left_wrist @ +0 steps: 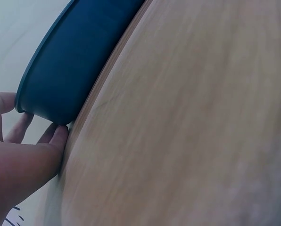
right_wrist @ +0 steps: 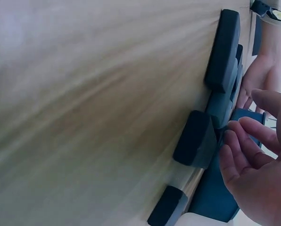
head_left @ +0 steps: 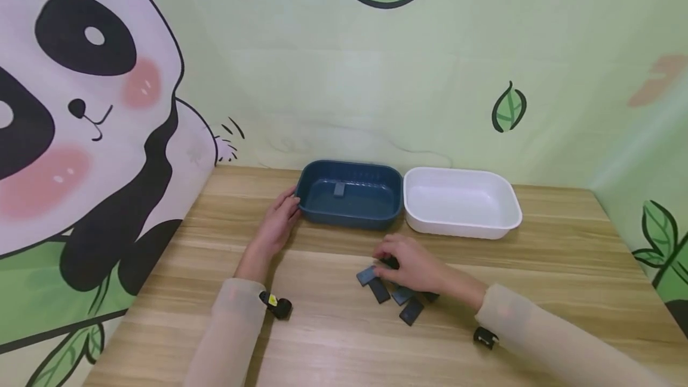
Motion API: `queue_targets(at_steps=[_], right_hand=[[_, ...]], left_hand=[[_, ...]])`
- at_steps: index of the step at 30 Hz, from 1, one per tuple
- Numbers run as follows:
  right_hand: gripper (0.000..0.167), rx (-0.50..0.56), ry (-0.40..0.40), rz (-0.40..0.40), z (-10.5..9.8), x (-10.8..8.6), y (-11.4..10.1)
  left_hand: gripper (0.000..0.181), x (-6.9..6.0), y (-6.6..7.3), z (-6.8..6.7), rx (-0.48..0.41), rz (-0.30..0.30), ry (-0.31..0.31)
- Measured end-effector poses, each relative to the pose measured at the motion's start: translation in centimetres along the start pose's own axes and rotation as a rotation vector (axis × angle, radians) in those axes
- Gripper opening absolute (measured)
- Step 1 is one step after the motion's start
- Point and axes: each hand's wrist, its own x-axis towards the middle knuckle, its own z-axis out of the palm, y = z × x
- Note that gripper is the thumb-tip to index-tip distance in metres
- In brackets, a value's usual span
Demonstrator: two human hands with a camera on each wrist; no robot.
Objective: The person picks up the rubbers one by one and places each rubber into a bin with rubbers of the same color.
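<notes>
My left hand point(head_left: 279, 220) is at the left end of a dark blue plastic bin point(head_left: 349, 218), its spread fingers touching the outer wall and rim. In the left wrist view, fingertips point(left_wrist: 60, 134) rest low against the bin's end. Inside the bin lies one small blue-grey block point(head_left: 339, 189). My right hand point(head_left: 414, 264) hovers over a loose group of dark rectangular blocks point(head_left: 378, 290), fingers bent downward and partly hiding them. In the right wrist view its fingertips are close to a dark block point(right_wrist: 194, 139), with the thumb apart and nothing visibly pinched.
A white plastic bin point(head_left: 462, 229) stands directly right of the blue one, near the table's back edge. The wooden table point(head_left: 322, 327) meets a printed backdrop point(head_left: 322, 76). Each wrist wears a small black camera point(head_left: 276, 305).
</notes>
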Motion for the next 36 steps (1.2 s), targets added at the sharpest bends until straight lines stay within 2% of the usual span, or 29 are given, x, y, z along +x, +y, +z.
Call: queue_targets(at_steps=[3,10,16,19,26,36], right_hand=[[0.027,-0.036,-0.011,-0.002,-0.1,0.1,-0.4],[0.024,-0.149,-0.065,0.054,0.0,0.0,-1.4],[0.027,-0.211,-0.073,0.050,0.6,0.5,-1.9],[0.029,-0.209,-0.087,0.033,0.9,0.7,-2.3],[0.036,-0.177,-0.177,-0.012,1.2,0.9,-3.2],[0.031,-0.175,-0.218,0.010,1.3,1.6,-3.6]], left_hand=[[0.056,0.1,0.1,-0.1,-0.013,0.001,-0.001],[0.056,0.1,0.0,0.4,-0.027,0.001,-0.008],[0.055,0.0,-0.2,0.2,-0.024,-0.005,0.010],[0.055,-0.1,-0.1,0.2,-0.025,-0.005,0.020],[0.055,0.0,-0.1,0.5,-0.037,-0.003,0.010],[0.055,-0.2,-0.1,0.5,-0.021,-0.001,0.016]])
